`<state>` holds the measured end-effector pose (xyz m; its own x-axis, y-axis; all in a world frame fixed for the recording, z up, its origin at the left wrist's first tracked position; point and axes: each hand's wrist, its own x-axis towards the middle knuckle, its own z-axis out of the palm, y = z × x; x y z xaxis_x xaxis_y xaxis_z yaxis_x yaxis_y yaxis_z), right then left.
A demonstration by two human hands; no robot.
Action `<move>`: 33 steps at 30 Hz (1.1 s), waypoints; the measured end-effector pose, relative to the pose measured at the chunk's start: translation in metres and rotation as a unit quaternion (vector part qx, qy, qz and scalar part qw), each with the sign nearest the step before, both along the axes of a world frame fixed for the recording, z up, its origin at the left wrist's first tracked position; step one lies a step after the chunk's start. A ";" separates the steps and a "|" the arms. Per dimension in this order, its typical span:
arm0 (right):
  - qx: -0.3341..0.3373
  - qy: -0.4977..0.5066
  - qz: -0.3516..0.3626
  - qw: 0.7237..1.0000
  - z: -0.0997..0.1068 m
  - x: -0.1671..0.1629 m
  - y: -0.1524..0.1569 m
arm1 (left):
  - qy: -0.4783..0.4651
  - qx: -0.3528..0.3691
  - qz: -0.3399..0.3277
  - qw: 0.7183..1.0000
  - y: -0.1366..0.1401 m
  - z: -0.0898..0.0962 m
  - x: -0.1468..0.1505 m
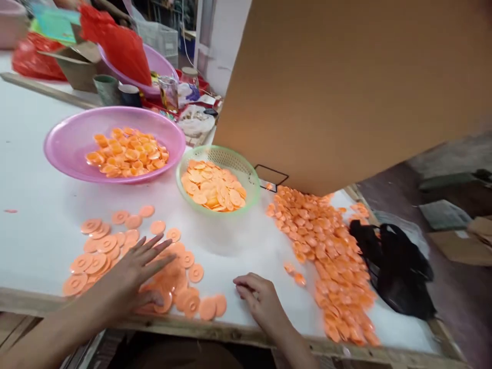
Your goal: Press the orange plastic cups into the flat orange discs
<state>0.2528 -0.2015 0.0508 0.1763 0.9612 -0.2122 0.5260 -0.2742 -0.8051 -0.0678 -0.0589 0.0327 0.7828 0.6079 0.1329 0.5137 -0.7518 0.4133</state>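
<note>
My left hand (148,266) is spread open, palm down, over a loose layer of flat orange plastic discs (105,243) with raised rings, near the table's front edge. My right hand (259,300) rests over bare white tabletop to the right of those discs. Its fingers are curled together, and whatever they may hold is hidden. Beyond the hands, a green basket (253,192) contains more flat orange discs. A pink basin (61,146) to its left holds orange cup-shaped pieces (128,154). Farther right, similar small orange pieces (330,256) lie in a long heap.
A large cardboard sheet or box (346,87) rises behind the heap. A black bag (400,277) lies at the right table edge. Cups (107,89), a glass jar (169,95), a red bag (115,43) and another basin (165,64) crowd the back left. A wooden strip (230,333) edges the table.
</note>
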 end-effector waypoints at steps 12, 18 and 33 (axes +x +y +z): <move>0.034 -0.052 -0.071 0.996 -0.024 -0.009 -0.036 | 0.021 0.109 -0.103 0.988 -0.027 -0.040 0.145; -0.010 0.004 -0.130 0.992 -0.024 0.016 -0.037 | 0.069 0.137 -0.046 0.987 -0.026 -0.044 0.102; 0.180 -0.088 -0.105 0.974 -0.043 0.063 -0.044 | -0.022 0.148 -0.062 0.987 -0.061 -0.050 0.127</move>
